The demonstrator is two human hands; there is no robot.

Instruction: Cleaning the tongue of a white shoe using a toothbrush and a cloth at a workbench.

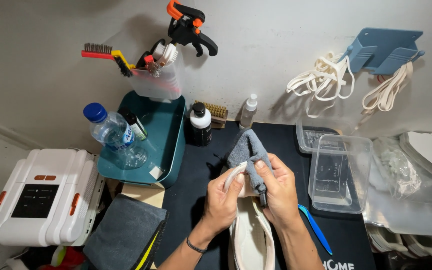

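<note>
while both hands meet over the dark mat (201,175), the head view shows a white shoe (252,235) lying low in the middle, its opening facing up and its far end lifted into the hands. left hand (222,200) has its fingers curled around the shoe's pale edge, thumb and forefinger pinching that rim near the top. right hand (277,190) has its fingers pressed together on a grey cloth (248,150), which is draped over the shoe's far end and bunches up above the knuckles. there's a thin dark band on the left wrist.

just right of the right forearm a blue tool (316,229) lies flat on the mat, slim and slanted. beyond it sits a clear tub (340,172), with a second clear tray touching its far side. behind the cloth stand a black bottle (201,124) with a white label and a small spray bottle (248,111), close to the wall, a bristle brush between them.

off to the left, a teal bin (168,145) holds a water bottle (110,131) with a blue cap. a clear holder full of brushes (158,75) perches at its far rim, an orange and black clamp (191,25) sticking up. a white box (41,195) sits at far left, a dark folded cloth near it. white laces (323,77) hang on the wall from a blue rack (383,47).
</note>
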